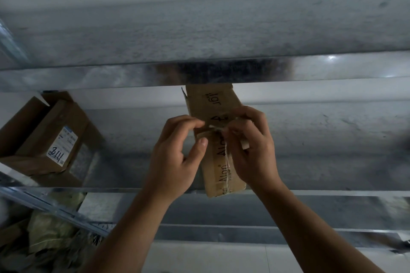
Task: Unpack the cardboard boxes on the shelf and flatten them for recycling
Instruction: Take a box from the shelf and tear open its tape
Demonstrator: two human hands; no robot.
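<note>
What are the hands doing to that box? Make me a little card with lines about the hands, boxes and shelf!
left hand: grips the narrow box
right hand: pinches the tape strip that runs along the narrow box
narrow box: brown cardboard with printed letters, lying on the metal shelf
labelled box: far left on the same shelf, white sticker, nobody touching it

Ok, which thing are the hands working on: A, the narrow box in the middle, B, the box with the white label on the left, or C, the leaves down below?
A: the left hand grips the narrow box while the right hand pinches the tape on it; the labelled box sits untouched.
</note>
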